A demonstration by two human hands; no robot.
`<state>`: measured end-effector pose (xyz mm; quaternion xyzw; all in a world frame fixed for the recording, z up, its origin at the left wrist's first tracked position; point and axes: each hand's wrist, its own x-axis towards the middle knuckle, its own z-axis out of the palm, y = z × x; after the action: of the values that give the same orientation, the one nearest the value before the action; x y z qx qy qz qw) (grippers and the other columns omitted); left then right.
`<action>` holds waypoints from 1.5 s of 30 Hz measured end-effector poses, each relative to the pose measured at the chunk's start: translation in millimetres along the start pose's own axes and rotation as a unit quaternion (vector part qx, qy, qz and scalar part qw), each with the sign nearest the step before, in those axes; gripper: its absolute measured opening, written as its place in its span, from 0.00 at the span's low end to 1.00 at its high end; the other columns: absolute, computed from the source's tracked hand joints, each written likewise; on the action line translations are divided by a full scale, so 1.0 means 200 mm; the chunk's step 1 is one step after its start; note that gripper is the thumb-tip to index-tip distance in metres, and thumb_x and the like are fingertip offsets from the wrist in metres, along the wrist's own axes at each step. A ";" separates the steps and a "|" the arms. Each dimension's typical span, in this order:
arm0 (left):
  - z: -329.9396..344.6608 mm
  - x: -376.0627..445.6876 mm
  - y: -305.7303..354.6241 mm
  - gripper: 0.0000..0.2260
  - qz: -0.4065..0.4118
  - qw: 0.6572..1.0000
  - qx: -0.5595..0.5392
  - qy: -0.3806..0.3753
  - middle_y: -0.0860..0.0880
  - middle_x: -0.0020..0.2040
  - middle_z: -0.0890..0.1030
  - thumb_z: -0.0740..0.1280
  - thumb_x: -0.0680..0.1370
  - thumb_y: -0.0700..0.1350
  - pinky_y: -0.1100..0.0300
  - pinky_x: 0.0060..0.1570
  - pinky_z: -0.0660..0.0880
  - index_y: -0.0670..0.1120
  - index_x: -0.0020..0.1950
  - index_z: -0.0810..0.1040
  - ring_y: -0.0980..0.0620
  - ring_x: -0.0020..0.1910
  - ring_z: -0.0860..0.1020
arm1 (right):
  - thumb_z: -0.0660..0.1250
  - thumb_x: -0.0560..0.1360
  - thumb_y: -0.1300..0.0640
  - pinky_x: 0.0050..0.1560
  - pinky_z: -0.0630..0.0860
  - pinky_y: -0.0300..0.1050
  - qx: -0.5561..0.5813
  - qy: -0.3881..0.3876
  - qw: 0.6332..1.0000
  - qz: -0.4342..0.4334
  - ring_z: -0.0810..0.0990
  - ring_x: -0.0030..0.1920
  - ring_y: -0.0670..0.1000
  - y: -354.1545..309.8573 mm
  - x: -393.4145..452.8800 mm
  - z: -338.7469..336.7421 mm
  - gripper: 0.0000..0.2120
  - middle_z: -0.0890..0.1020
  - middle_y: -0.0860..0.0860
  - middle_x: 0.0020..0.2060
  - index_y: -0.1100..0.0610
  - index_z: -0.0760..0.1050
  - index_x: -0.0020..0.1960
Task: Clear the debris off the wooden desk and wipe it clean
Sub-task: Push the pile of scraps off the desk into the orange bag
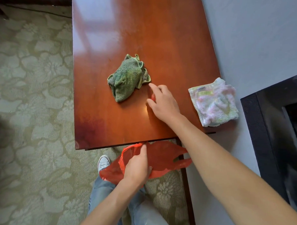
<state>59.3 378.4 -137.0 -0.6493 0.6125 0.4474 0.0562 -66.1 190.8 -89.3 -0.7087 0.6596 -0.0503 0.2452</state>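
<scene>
A crumpled dark-green terry cloth with a pale-green hem (128,77) lies on the glossy reddish-brown wooden worktop (113,34), just beyond and left of the person's right hand (163,102). It looks soft, light and limp, likely to bunch and drape when lifted, so a pinch across its thick middle would serve better than a tug on the loose hem.

Below the near edge of the worktop, the left hand (138,166) is closed on the rim of a thin, translucent red plastic carrier bag (159,157), holding its mouth up close to the edge. The film appears flimsy and slippery, apt to collapse unless the rim is kept taut.

The right hand rests low over the worktop with fingers spread and the forefinger reaching toward the green cloth's corner. A small red scrap (153,97) shows under the fingers. Whether the hand grips or merely covers it cannot be told. Being so slight, it would probably slide more easily than it would lift.

Right of that hand, a folded pastel pink, green and white fluffy cloth with a sewn label (213,101) overhangs the worktop's far side edge, untouched, and could slip off if nudged.
</scene>
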 end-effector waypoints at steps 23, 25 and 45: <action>-0.07 0.05 -0.08 0.47 0.144 0.987 0.016 -0.072 0.48 0.46 0.84 0.71 0.76 0.42 0.52 0.45 0.79 0.57 0.84 0.43 0.47 0.46 0.83 | 0.75 0.62 0.49 0.55 0.84 0.58 0.410 0.044 0.729 0.547 0.86 0.47 0.59 0.70 -0.89 0.84 0.22 0.87 0.58 0.47 0.59 0.83 0.53; -0.04 0.09 -0.13 0.44 0.168 0.982 0.017 -0.084 0.51 0.46 0.84 0.71 0.78 0.42 0.52 0.44 0.80 0.57 0.83 0.45 0.49 0.45 0.83 | 0.72 0.66 0.50 0.44 0.81 0.49 0.370 0.060 0.746 0.551 0.85 0.42 0.58 0.52 -0.93 0.77 0.11 0.86 0.53 0.38 0.57 0.83 0.43; 0.68 0.53 -0.27 0.12 0.430 0.888 0.139 -0.090 0.45 0.53 0.82 0.59 0.83 0.44 0.49 0.49 0.77 0.43 0.62 0.77 0.45 0.51 0.80 | 0.68 0.79 0.55 0.33 0.72 0.40 0.316 0.077 0.767 0.553 0.82 0.37 0.51 0.65 -1.18 1.40 0.07 0.83 0.48 0.35 0.53 0.84 0.45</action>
<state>18.8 397.4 -312.8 -0.2650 0.8799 0.3944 0.0028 -104.1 495.1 -328.7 -0.0970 0.9009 -0.1663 0.3890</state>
